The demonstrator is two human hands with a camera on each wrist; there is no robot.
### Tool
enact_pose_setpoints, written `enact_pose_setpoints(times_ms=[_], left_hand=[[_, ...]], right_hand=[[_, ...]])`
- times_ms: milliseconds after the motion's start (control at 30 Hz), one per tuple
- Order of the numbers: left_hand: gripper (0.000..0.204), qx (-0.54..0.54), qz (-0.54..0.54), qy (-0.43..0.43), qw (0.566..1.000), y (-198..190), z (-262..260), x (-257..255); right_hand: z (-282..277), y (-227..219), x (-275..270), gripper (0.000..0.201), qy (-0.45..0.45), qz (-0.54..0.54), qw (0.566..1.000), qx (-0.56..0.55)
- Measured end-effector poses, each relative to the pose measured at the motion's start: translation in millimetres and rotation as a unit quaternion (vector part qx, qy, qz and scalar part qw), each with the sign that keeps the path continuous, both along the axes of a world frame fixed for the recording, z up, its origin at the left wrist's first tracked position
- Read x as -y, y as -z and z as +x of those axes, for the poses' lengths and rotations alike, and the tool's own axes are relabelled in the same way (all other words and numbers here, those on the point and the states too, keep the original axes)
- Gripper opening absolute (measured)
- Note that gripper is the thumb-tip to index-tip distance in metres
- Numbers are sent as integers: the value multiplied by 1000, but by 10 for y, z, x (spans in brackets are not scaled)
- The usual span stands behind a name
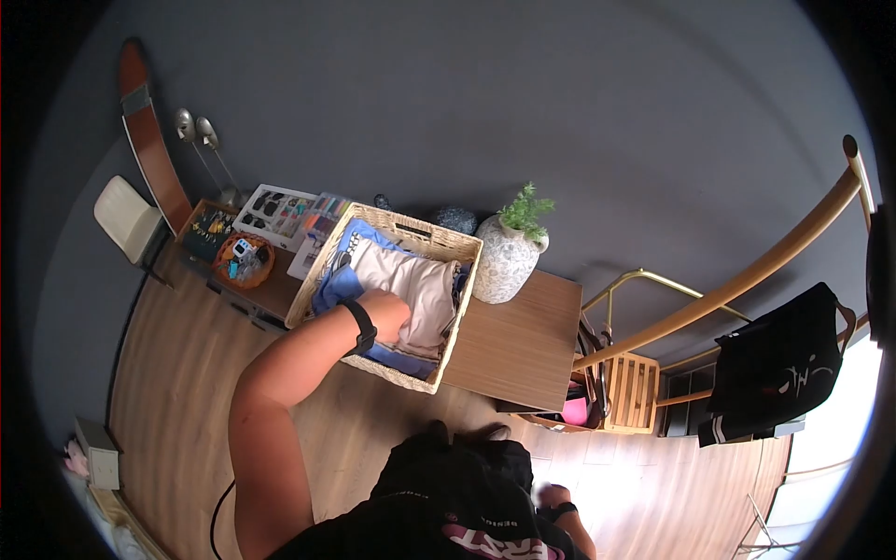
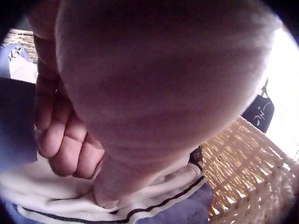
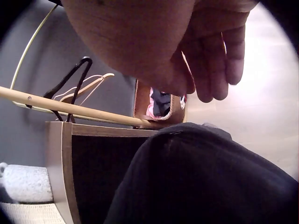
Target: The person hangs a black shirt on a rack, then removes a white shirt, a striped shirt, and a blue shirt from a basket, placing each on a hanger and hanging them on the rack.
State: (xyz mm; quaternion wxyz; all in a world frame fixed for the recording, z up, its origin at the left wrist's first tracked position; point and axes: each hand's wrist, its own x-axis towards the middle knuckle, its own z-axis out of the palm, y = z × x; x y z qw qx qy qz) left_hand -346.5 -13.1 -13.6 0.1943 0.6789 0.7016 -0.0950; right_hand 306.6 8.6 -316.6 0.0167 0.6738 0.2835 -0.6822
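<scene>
My left hand [image 1: 381, 313] reaches into a woven wicker basket [image 1: 313, 297] and lies on a folded cream garment [image 1: 420, 285]. In the left wrist view, the garment [image 2: 46, 192] has a dark stripe along its edge. The thumb presses into its fold near that edge and the fingers curl beside it, gripping the cloth; the index finger is hidden behind the thumb. Blue cloth [image 1: 338, 291] surrounds the garment in the basket. My right hand [image 1: 554, 497] hangs by my side, its fingers [image 3: 219, 70] loosely bent and holding nothing.
The basket stands on a wooden cabinet [image 1: 513, 350], beside a patterned vase [image 1: 504, 261] with a green plant. Leftward are a small orange basket [image 1: 252, 278] and a white compartment box [image 1: 271, 213]. A wooden-railed rack [image 1: 737, 308] with black clothing [image 1: 775, 364] stands at right.
</scene>
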Motion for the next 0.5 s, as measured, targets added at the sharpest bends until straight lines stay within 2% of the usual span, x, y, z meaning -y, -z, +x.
enact_pose_setpoints(times_ms=[67,167,267,367,400,500], left_hand=[[17,-1,-7,-4,1000,-9,9,-6],[18,2,-3,-4,1000,-25,18,16],[18,0,1,-6,1000,-48,38,12],[18,-12,8,-6,1000,-36,51,27],[18,-16,17,0,1000,-17,47,38],[18,-13,28,-8,1000,3,35,88]], right_hand=[[28,3,35,23,-38,-2,999,-28],[-90,-98,86,24,-41,13,998,35],[437,680,-22,13,24,-61,995,-75],[266,353,-14,16,-101,16,994,-31],[283,395,-17,19,-145,39,988,-22],[296,463,-53,17,-322,89,942,-14]])
